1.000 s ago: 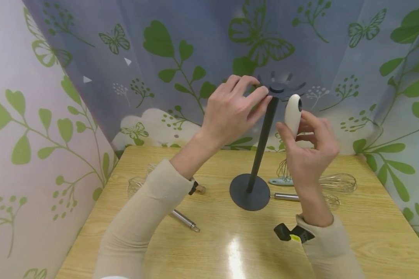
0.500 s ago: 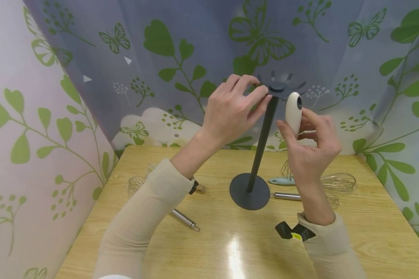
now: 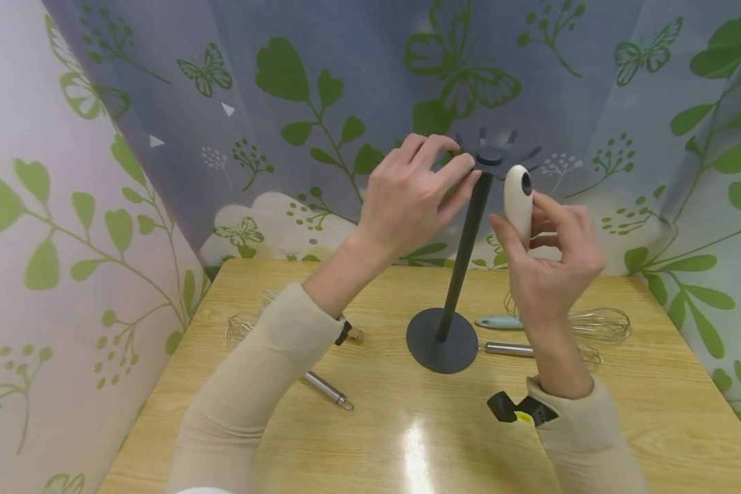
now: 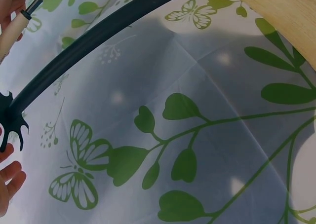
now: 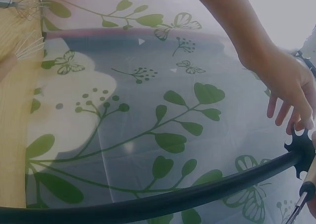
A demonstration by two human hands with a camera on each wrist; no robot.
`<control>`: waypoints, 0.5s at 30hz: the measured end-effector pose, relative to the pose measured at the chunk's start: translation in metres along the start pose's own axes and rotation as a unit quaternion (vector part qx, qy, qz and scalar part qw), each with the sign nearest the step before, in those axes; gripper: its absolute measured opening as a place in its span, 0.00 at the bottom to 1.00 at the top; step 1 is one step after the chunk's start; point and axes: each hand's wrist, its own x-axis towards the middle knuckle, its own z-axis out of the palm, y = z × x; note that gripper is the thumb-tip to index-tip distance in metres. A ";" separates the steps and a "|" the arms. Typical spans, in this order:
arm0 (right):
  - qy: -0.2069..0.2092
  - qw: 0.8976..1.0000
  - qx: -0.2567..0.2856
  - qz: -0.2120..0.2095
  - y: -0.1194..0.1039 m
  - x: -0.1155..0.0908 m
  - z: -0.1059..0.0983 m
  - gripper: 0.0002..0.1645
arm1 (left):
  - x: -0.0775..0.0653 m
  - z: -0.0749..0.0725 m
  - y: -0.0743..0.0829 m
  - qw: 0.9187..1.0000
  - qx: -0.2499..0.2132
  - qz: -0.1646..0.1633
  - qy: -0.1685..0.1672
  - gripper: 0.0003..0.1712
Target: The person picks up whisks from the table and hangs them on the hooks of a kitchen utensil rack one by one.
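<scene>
A black stand (image 3: 466,254) rises from a round base, with a ring of upturned hooks at its top. My left hand (image 3: 414,185) pinches the near left edge of that hook ring with thumb and fingertips. To the right of the pole, my right hand (image 3: 552,261) grips a whisk by its cream handle (image 3: 518,202). The handle points up, its dark-holed end close beside the hooks, and the wires hang down, mostly behind the hand. In the right wrist view, the whisk's dark collar (image 5: 307,189) shows below the hook ring (image 5: 300,147).
On the wooden table (image 3: 383,439) right of the base lie a whisk with a light blue handle (image 3: 499,322) and one with a steel handle (image 3: 509,349). Under my left forearm lie another steel handle (image 3: 327,390), a wooden handle end (image 3: 357,335) and wire loops (image 3: 241,326). Patterned cloth (image 3: 321,226) stands behind.
My right hand and the whisk have shifted very slightly right since a second ago, and the handle's top has turned a little. My left hand stays at the hook ring.
</scene>
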 end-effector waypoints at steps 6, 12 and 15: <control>0.004 1.000 -0.011 -0.006 0.000 0.000 0.001 0.24 | -0.001 0.000 -0.001 1.000 -0.002 -0.002 0.001 0.19; 0.006 1.000 -0.024 -0.016 0.001 0.000 0.002 0.26 | -0.001 0.000 -0.002 1.000 -0.001 -0.001 0.001 0.19; 0.010 0.999 -0.031 -0.023 0.002 0.000 0.002 0.26 | 0.000 0.001 -0.002 1.000 -0.002 -0.001 0.004 0.19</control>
